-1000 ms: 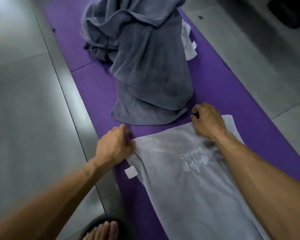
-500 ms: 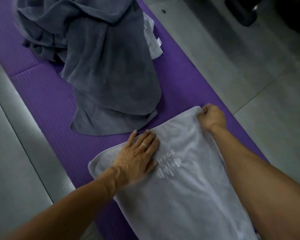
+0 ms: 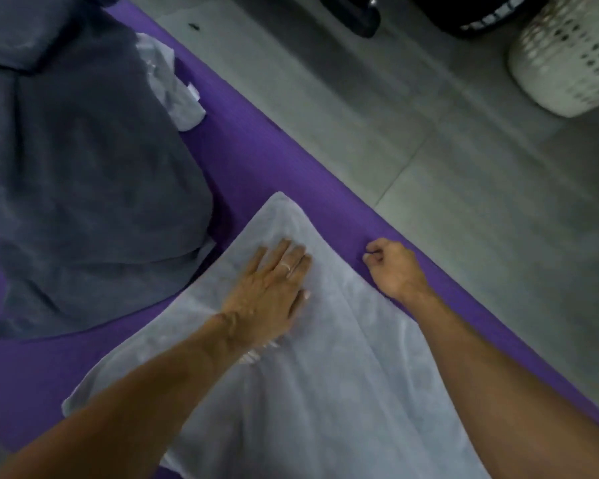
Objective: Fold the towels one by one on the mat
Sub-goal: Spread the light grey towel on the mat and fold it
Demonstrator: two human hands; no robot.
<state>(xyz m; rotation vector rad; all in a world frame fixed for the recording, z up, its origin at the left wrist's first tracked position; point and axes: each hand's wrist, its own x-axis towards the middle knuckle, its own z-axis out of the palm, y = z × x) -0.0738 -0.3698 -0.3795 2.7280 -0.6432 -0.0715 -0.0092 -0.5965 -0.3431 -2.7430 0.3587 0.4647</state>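
A white perforated basket (image 3: 567,60) stands on the grey tiled floor (image 3: 360,126), top right. Two dark objects (image 3: 351,12) sit beside it, unidentifiable.

The dark grey towel pile (image 3: 83,174) runs off the top and left edges, and it covers most of a white cloth (image 3: 173,88), of which only a crumpled end shows. The left hand (image 3: 270,292) lies over the light grey towel (image 3: 325,375) and hides the print under its wrist, while the towel's near end leaves the bottom edge. The right hand (image 3: 395,267) curls at the towel's edge, but blur leaves unclear whether it pinches any cloth; the white perforated basket (image 3: 567,60) and the black objects (image 3: 353,12) at the top are cut off.
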